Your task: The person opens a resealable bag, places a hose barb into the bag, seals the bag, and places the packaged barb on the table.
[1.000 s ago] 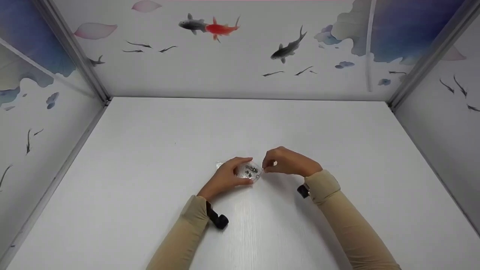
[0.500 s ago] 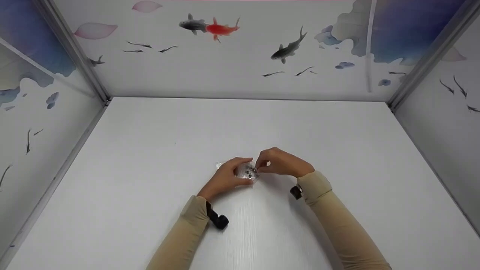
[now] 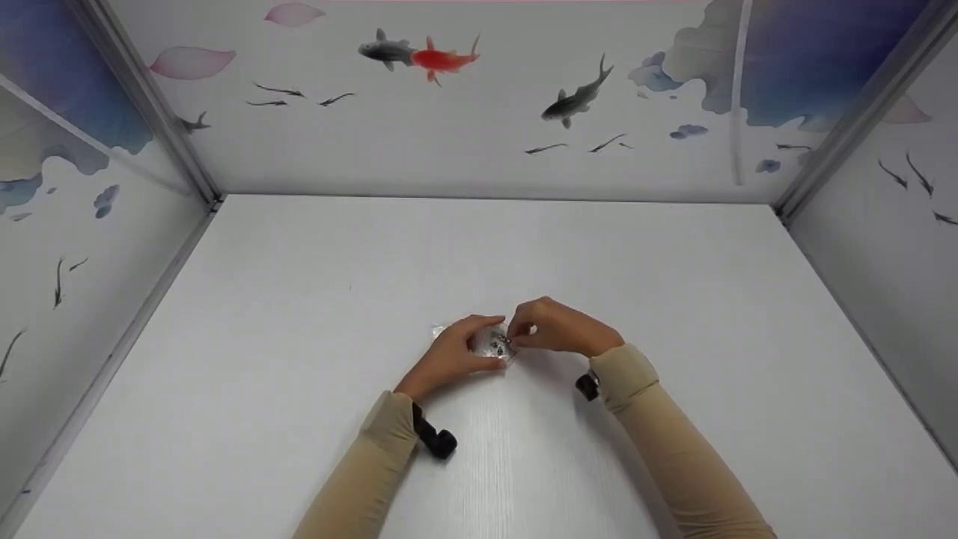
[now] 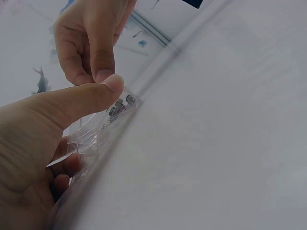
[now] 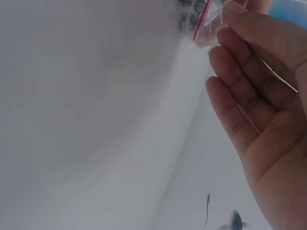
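A small clear zip bag (image 3: pixel 488 346) with several small dark metal pieces in it lies between the two hands. My left hand (image 3: pixel 449 352) holds it from the left, fingers on the far side and thumb on the near side. In the left wrist view the metal pieces (image 4: pixel 118 108) sit at the bag's right end, just past the left thumb. My right hand (image 3: pixel 561 327) pinches the bag's right edge with thumb and forefinger. The right wrist view shows a red seal strip (image 5: pixel 201 20) close to those fingertips, with the other fingers loosely bent.
The hands work over a white table (image 3: pixel 299 299), walled at the back and sides by white panels (image 3: pixel 479 135) printed with fish and petals. Metal posts stand at the back corners. Each wrist wears a black camera; the left camera (image 3: pixel 441 443) hangs over the table.
My right hand has moved a little to the left, from the bag's outer edge closer in over the metal pieces. The left hand has stayed in place, holding the bag.
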Motion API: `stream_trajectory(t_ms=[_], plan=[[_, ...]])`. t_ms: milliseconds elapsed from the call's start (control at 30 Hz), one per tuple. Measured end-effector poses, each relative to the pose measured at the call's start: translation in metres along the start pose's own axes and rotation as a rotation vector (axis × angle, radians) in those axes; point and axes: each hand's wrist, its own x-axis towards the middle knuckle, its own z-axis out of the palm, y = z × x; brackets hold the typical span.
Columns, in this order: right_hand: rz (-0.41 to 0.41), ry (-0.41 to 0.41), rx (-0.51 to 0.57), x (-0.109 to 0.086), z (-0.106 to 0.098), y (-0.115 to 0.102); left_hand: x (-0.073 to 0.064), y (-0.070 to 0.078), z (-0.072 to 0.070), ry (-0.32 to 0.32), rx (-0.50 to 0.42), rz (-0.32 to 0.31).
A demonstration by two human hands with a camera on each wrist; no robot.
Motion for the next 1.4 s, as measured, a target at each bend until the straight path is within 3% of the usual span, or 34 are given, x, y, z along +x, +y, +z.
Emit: stream_trajectory(t_ms=[433, 600, 800, 1033, 1233, 1400], plan=[[0.035, 0.011, 0.01, -0.007, 0.0, -0.002, 0.001, 0.001, -0.001, -0.016, 0.002, -0.013], [0.067, 0.026, 0.006, -0.012, 0.005, -0.004, 0.002, 0.002, -0.003, -0.041, 0.005, -0.039], [0.148, 0.007, -0.005, -0.018, 0.012, -0.012, 0.003, 0.007, -0.005, -0.023, -0.041, -0.071], [0.236, -0.028, 0.022, -0.021, 0.024, -0.022, 0.008, 0.013, -0.006, -0.002, 0.01, -0.101], [0.295, 0.019, 0.031, -0.02, 0.033, -0.027, 0.012, 0.017, -0.006, 0.012, 0.047, -0.13], [0.329, 0.047, 0.038, -0.018, 0.036, -0.028, 0.015, 0.019, -0.005, 0.021, 0.103, -0.111]])
